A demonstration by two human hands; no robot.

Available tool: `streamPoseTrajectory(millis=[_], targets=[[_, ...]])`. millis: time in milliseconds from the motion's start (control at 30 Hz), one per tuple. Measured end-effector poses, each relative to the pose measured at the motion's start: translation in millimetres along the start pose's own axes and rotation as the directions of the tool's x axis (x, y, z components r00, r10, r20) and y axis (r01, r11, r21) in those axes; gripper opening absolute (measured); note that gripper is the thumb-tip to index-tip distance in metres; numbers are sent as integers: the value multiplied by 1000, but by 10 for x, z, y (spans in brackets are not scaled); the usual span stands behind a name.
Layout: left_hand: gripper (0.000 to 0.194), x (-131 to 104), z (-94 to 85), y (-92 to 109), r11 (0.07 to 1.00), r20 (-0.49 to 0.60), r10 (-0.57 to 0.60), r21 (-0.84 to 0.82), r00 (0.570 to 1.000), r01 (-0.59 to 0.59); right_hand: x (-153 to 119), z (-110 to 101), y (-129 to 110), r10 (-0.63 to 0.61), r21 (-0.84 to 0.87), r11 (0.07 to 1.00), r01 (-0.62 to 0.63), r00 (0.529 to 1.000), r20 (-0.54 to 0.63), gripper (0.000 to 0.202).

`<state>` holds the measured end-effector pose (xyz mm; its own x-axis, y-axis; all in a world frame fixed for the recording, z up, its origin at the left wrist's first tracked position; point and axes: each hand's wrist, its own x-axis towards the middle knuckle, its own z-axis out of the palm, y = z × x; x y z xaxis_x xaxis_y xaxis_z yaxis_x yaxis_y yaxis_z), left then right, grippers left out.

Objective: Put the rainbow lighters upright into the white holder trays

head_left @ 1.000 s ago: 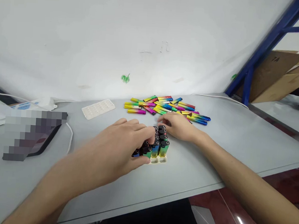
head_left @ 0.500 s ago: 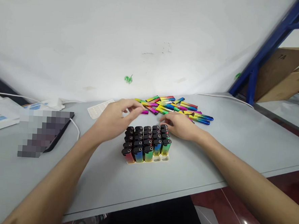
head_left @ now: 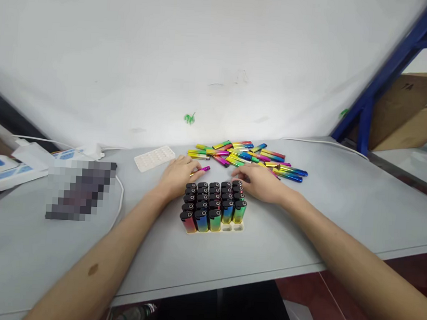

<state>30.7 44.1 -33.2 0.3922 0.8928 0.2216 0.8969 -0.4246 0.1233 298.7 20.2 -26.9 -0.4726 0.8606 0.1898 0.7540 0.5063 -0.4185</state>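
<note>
My left hand (head_left: 179,175) is low over the table behind the rack, its thumb and fingers closed around a small magenta-and-yellow metallic lighter sleeve (head_left: 205,168). Beside the rack's back right corner, my right hand (head_left: 259,183) rests with loosely bent fingers and a gap at the thumb; nothing shows in it. Between my forearms stands a cream rack (head_left: 226,229) with rows of upright black-topped lighters (head_left: 214,220) in shiny rainbow colours. Two front-right holes hold no lighter. Behind my hands lies a loose pile of rainbow metallic sleeves (head_left: 240,153).
A second cream holed rack (head_left: 154,158) lies at the back left. Further left are a pixelated dark object (head_left: 83,190), a white cable (head_left: 120,197) and a white power strip (head_left: 21,171). A blue metal post (head_left: 364,123) and cardboard boxes (head_left: 408,111) stand right.
My left hand has come down to the table and closed on a magenta sleeve, which has shifted slightly toward it. My right hand stays about where it was. The view has shifted a little.
</note>
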Motion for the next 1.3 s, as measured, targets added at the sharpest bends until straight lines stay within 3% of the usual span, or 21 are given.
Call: streamPoseTrajectory(millis=[200, 300, 400, 500, 567, 667, 800, 1000, 1200, 1300], targets=[[14, -77, -81, 64, 975, 90, -115, -183, 989, 130, 0, 3, -2, 6, -15, 1000, -7, 1000, -6, 26], [16, -131, -139, 104, 945, 79, -205, -242, 976, 218, -3, 13, 12, -4, -26, 1000, 3, 1000, -8, 26], [26, -151, -172, 138, 928, 46, -232, -288, 972, 235, -4, 17, 21, -9, -30, 1000, 8, 1000, -7, 27], [18, -149, -189, 195, 898, 34, -252, -364, 967, 247, -4, 10, 15, -10, -39, 999, 10, 1000, -5, 27], [20, -150, -197, 250, 848, 12, -288, -462, 957, 261, -5, 3, 7, -10, -44, 999, 10, 1000, -3, 28], [44, -163, -201, 334, 718, 3, -367, -635, 930, 285, -9, -3, 2, -11, -44, 999, 11, 1000, -6, 27], [58, -162, -183, 376, 616, 15, -482, -705, 876, 351, -13, -4, 3, -8, -44, 999, 8, 1000, -3, 27], [54, -118, -132, 317, 570, 10, -517, -742, 856, 352, -10, -5, -5, -5, -48, 999, 5, 1000, 10, 27], [28, -106, -102, 337, 288, 149, -524, -896, 839, 339, -10, -5, 8, -10, -41, 999, 10, 1000, 10, 28], [22, -115, -116, 363, 272, 143, -518, -908, 843, 320, -7, -1, 12, -10, -40, 999, 11, 1000, 9, 28]])
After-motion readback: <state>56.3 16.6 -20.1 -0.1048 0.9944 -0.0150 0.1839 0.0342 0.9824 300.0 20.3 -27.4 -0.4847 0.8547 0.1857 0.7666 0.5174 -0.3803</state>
